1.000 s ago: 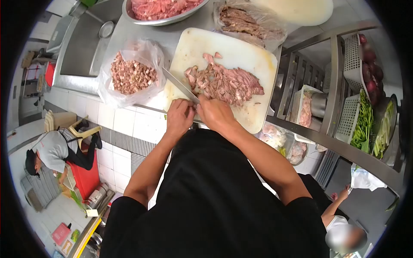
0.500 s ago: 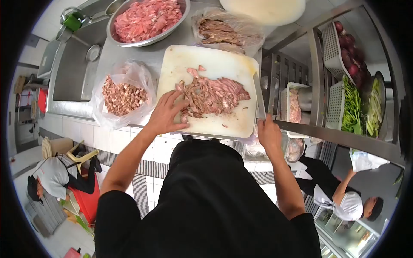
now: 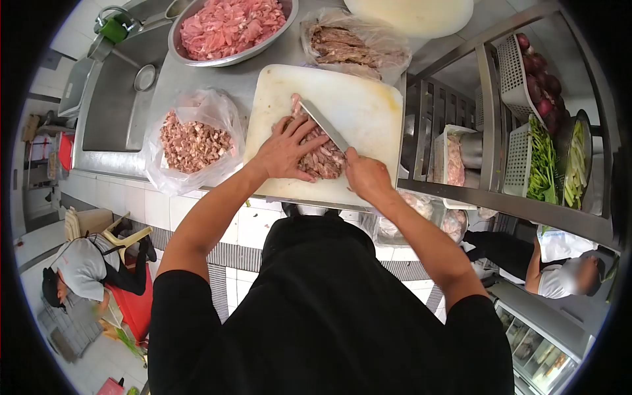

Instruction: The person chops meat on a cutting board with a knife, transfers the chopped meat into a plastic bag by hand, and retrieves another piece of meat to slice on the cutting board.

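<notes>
Left hand (image 3: 286,150) spread over sliced meat (image 3: 324,163) on board (image 3: 368,105), seemingly undiced; right hand (image 3: 368,175) grips knife (image 3: 324,124); diced meat (image 3: 191,146) done, in left bag (image 3: 220,110).

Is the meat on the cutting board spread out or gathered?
Mostly gathered: the meat lies bunched under and beside the left hand, leaving the cutting board bare along its right side.
</notes>
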A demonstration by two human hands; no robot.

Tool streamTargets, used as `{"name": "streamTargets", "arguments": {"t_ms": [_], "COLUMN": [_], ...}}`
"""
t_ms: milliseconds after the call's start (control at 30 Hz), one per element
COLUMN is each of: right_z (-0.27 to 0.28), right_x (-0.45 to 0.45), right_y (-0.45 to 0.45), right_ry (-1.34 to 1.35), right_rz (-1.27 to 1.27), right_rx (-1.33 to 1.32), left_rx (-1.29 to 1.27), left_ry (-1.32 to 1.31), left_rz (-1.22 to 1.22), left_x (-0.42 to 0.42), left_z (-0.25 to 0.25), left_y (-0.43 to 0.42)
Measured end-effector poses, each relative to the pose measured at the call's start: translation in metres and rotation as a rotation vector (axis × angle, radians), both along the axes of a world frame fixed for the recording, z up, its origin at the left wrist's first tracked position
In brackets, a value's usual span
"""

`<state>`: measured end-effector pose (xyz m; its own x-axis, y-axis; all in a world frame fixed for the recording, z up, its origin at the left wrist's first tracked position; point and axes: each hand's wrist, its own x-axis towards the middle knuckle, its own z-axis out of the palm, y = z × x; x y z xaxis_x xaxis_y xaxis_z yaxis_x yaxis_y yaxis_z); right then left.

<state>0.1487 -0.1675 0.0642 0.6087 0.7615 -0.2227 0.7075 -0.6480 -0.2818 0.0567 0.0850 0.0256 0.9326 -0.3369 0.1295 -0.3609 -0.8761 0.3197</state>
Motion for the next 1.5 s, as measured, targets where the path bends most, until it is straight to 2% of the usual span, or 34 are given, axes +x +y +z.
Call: {"name": "streamTargets", "arguments": {"t_ms": [100, 167, 233, 300, 367, 400, 467, 500, 633, 900, 1033, 1067, 1100, 1167, 1200, 1267, 1400, 1467, 1500], "right_z": [0.023, 0.030, 0.033, 0.030, 0.026, 0.024, 0.021, 0.020, 0.017, 0.017, 0.017, 0.017, 0.016, 0.013, 0.011, 0.005, 0.007, 0.008, 0.010], "right_x": [0.024, 0.029, 0.031, 0.031, 0.026, 0.022, 0.019, 0.017, 0.016, 0.028, 0.030, 0.032, 0.032, 0.033, 0.034, 0.034, 0.033, 0.035, 0.036], "right_y": [-0.019, -0.029, -0.040, -0.054, -0.069, -0.076, -0.086, -0.089, -0.090, -0.097, -0.098, -0.099, -0.100, -0.102, -0.103, -0.104, -0.104, -0.102, -0.101], "right_ry": [0.012, 0.048, 0.137, 0.142, 0.156, 0.163, 0.175, 0.207, 0.257, 0.310, 0.312, 0.329, 0.333, 0.327, 0.330, 0.323, 0.280, 0.285, 0.284], "right_rz": [0.033, -0.039, -0.264, -0.327, -0.399, -0.443, -0.501, -0.534, -0.616, -0.548, -0.530, -0.535, -0.529, -0.544, -0.546, -0.549, -0.504, -0.487, -0.489], "right_rx": [0.080, 0.034, 0.098, 0.086, 0.082, 0.115, 0.157, 0.188, 0.196, 0.207, 0.236, 0.210, 0.216, 0.237, 0.245, 0.242, 0.250, 0.215, 0.215], "left_rx": [0.037, 0.111, 0.100, 0.087, 0.025, 0.032, 0.069, 0.077, 0.033, 0.040, -0.027, -0.135, -0.128, -0.170, -0.161, -0.252, -0.207, -0.411, -0.412], "left_ry": [0.001, -0.072, -0.076, -0.077, 0.089, 0.092, -0.036, -0.032, -0.034, -0.077, 0.106, 0.172, 0.171, -0.086, -0.088, -0.172, -0.220, -0.020, -0.021], "left_rz": [0.024, -0.068, -0.140, -0.218, -0.227, -0.234, -0.065, -0.076, 0.217, 0.737, 0.794, 0.756, 0.762, 0.882, 0.879, 1.091, 0.927, 0.690, 0.688], "left_x": [0.005, 0.013, 0.029, 0.041, 0.048, 0.049, 0.041, 0.037, 0.026, 0.030, 0.033, 0.027, 0.017, -0.006, -0.012, -0.022, 0.020, 0.046, 0.052], "left_z": [0.008, 0.014, 0.013, 0.013, 0.015, 0.013, 0.008, 0.008, 0.015, 0.009, 0.026, 0.034, 0.031, 0.009, -0.006, -0.032, -0.030, -0.009, -0.010], "left_y": [0.001, 0.003, 0.006, 0.005, 0.001, -0.002, -0.015, -0.023, -0.060, -0.133, -0.142, -0.138, -0.131, -0.115, -0.100, -0.079, -0.058, -0.044, -0.040]}}
